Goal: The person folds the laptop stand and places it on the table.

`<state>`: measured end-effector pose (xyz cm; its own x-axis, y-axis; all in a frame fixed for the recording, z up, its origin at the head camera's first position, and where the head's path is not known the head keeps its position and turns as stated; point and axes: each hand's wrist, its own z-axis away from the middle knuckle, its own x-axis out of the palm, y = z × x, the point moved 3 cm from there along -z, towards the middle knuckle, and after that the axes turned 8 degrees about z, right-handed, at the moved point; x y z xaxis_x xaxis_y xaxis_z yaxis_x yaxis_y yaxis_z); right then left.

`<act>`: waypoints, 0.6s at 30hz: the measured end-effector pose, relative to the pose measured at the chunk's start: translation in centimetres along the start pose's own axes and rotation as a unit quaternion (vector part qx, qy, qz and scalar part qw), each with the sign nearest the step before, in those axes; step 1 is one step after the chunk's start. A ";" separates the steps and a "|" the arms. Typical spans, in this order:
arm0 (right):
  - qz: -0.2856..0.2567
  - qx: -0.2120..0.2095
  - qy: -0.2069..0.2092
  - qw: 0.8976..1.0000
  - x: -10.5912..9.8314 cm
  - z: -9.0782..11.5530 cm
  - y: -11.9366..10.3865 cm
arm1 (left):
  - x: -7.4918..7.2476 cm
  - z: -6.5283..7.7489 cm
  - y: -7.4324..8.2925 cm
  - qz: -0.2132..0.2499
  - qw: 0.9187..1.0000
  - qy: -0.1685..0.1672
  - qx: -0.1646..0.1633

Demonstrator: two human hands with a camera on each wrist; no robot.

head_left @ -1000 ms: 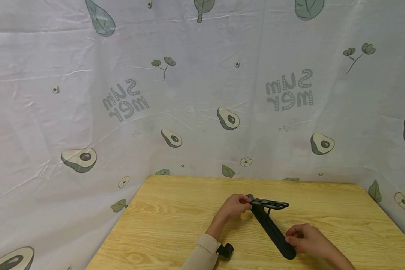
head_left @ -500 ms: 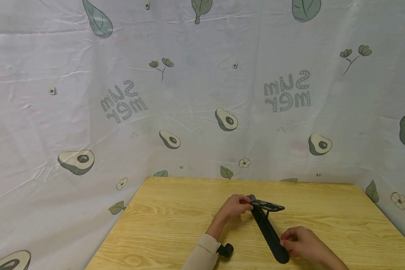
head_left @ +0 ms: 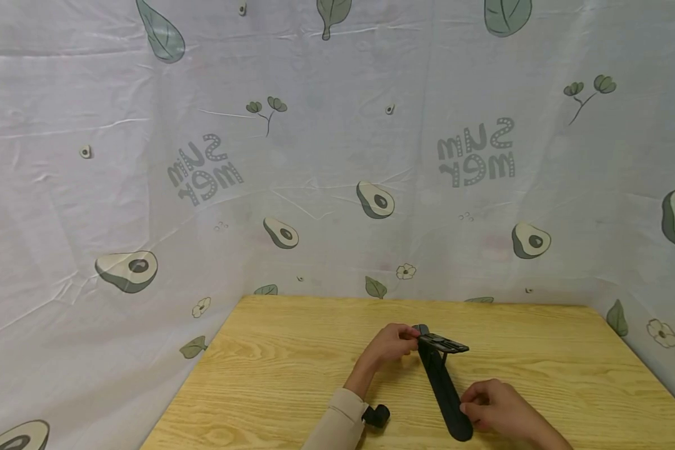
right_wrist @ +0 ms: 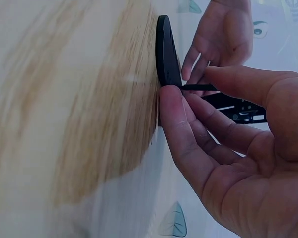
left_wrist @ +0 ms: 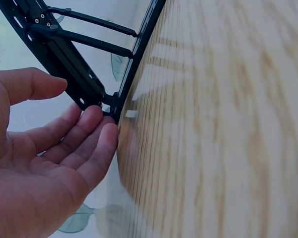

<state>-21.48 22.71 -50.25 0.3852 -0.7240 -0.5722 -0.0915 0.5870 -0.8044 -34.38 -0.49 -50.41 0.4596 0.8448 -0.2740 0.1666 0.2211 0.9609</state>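
A black folding stand stands on the table, with a long round-ended base (head_left: 441, 390) and a slotted plate (head_left: 444, 343) hinged up from it. Two thin struts (left_wrist: 97, 44) prop the plate in the left wrist view. My left hand (head_left: 392, 344) holds the far, hinged end, thumb by the plate's edge and fingertips at the hinge. At the near end, my right hand (head_left: 497, 409) pinches the right edge of the base between thumb and fingers. The right wrist view shows the base's rounded end (right_wrist: 163, 49) edge-on, with my fingertips right at its rim.
The wood-grain table (head_left: 292, 375) fills the lower part of the head view. A white curtain (head_left: 315, 156) printed with avocados and leaves surrounds its back and sides. A small black device (head_left: 377, 416) sits at my left cuff.
My right hand has moved left, and the near end of the base has swung left with it. The plate has turned too. My left hand stays at the hinge end.
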 end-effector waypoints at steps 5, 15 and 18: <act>-0.001 0.012 0.000 1.000 0.3 -0.1 -0.1 | 0.1 -0.2 0.0 -0.004 1.000 -0.004 0.001; -0.007 -0.019 -0.036 0.999 0.7 -1.2 2.1 | 0.2 -0.7 -0.4 -0.002 1.000 -0.018 0.008; -0.017 -0.030 -0.045 0.998 0.9 -2.6 5.2 | 0.2 -0.8 -0.4 0.003 1.000 -0.022 0.006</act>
<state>-23.95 24.12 -55.35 0.4698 -0.7058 -0.5302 -0.1306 0.5385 -0.8324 -35.06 0.03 -50.85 0.4983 0.8240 -0.2696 0.1741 0.2095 0.9622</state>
